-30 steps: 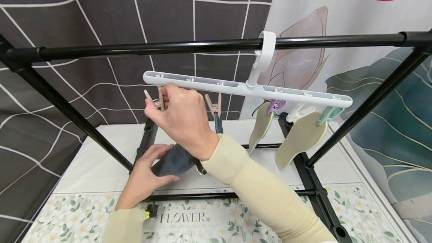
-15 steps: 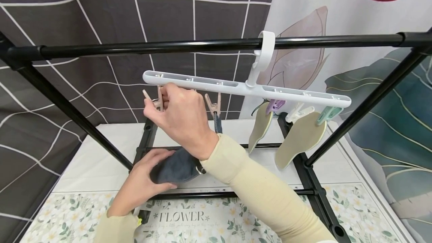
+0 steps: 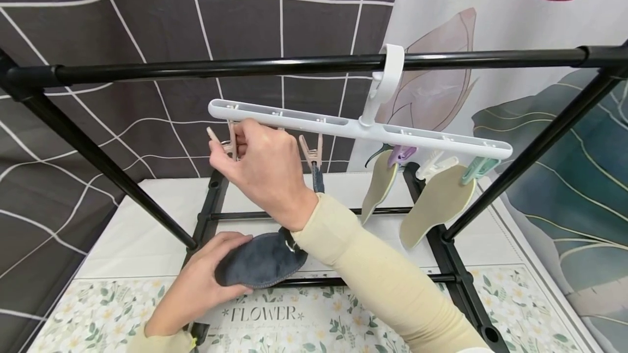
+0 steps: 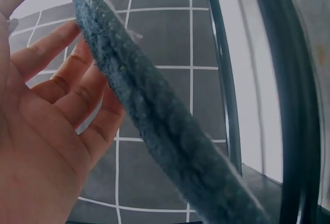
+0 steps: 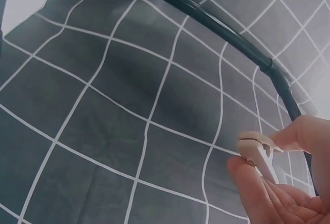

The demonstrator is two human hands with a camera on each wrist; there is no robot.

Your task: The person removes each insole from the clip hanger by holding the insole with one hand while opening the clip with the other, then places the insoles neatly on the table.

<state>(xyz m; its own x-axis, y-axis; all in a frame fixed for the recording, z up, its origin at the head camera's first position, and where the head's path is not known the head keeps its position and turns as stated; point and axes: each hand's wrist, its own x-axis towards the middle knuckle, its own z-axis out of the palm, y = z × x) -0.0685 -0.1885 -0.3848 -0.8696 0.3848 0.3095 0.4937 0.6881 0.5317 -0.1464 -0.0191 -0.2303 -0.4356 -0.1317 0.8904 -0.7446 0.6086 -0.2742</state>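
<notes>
One end of the blue slipper [image 3: 260, 263] is pinched in the left hand [image 3: 198, 282], down below the hanger [image 3: 373, 131]. Right hand [image 3: 270, 168] has a pink peg [image 5: 252, 149] pinched too, right up under the hanger.

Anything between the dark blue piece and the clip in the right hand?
Only the right hand itself: in the head view it hides part of the clip above the dark blue piece. Nothing else visible seems to block the way.
</notes>
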